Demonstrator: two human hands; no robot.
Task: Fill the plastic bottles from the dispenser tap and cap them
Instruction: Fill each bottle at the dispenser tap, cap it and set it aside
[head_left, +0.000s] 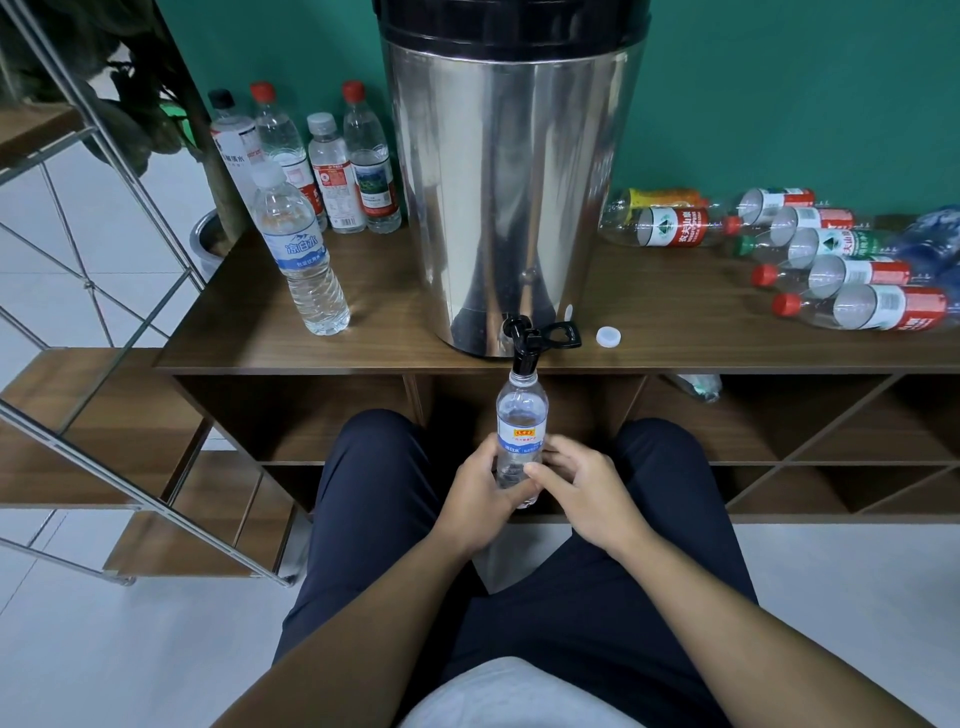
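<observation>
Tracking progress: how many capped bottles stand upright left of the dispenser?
5: one in front, four behind by the wall: black-capped, red-capped, white-capped, red-capped. More could hide behind the dispenser.

The room is a bit dim. Light shines off the steel dispenser (511, 176). Edges bend outward, and corners look blurry.

Clear plastic bottle with blue-white label (521, 426); shiny steel dispenser drum (511, 197), black tap (519, 345); small white cap (608, 336); dark brown wood-grain shelf top (395, 291).
</observation>
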